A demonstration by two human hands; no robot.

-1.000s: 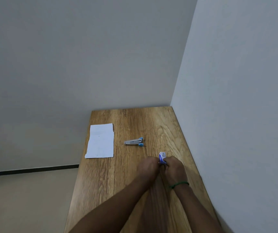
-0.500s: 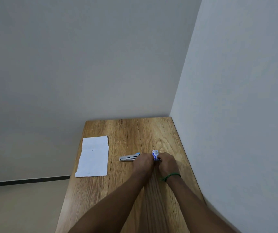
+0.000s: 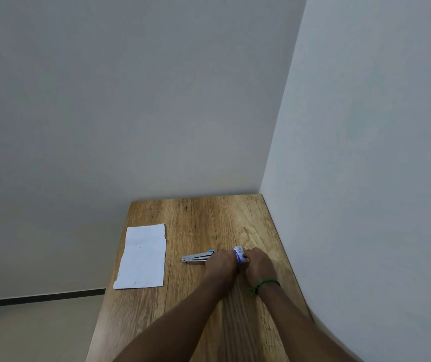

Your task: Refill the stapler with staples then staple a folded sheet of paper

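A small white and blue staple box (image 3: pixel 239 253) sits between my two hands on the wooden table (image 3: pixel 196 309). My left hand (image 3: pixel 221 265) and my right hand (image 3: pixel 258 265) both grip it with closed fingers. A silver stapler (image 3: pixel 197 257) with a blue tip lies opened flat just left of my left hand, its right end hidden behind that hand. A folded white sheet of paper (image 3: pixel 142 257) lies flat near the table's left edge.
The table stands in a corner, with one wall along its far edge and another wall (image 3: pixel 365 205) tight against its right side. To the left the table ends and the floor (image 3: pixel 26 330) lies below. A green band circles my right wrist.
Both hands with the staple box have moved away from me on the table and now lie next to the stapler. The camera has tilted, so the table sits lower in view.
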